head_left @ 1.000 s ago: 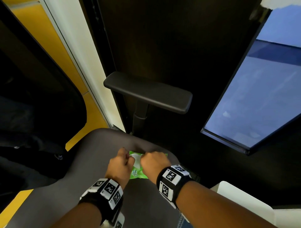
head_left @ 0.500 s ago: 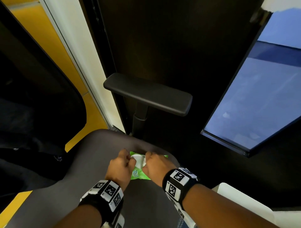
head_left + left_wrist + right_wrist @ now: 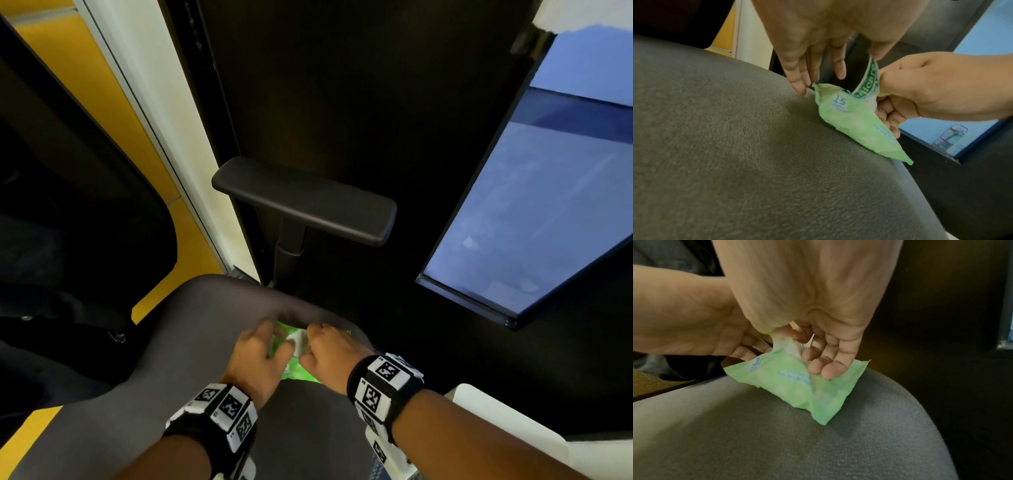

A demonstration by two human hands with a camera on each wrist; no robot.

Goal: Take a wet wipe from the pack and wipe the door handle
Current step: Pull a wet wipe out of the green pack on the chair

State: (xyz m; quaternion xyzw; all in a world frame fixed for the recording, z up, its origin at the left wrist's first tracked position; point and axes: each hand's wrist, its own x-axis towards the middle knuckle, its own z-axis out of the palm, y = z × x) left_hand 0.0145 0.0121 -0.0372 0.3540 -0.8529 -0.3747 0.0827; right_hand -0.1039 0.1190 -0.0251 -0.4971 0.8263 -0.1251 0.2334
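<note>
From the head view, the left hand (image 3: 255, 356) and right hand (image 3: 329, 354) meet over the green wipe pack (image 3: 294, 371) on the chair seat (image 3: 191, 342). The left-wrist view shows the right thumb and forefinger pinching the peeled label flap (image 3: 869, 81) upward, while the straight left fingers (image 3: 797, 81) touch the pack's far corner. In the right-wrist view, the right fingertips (image 3: 818, 366) press the pack below a white bit at the opening. The pack looks opened; pulling a wipe and cleaning the handle remain.

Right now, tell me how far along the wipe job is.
Done: the label flap is peeled up from the green pack on the chair seat. In hand: the right hand pinches the flap, and the left hand rests straight fingers at the pack's end. Left: no wipe is clearly out yet, and the door handle is not in view.
</note>
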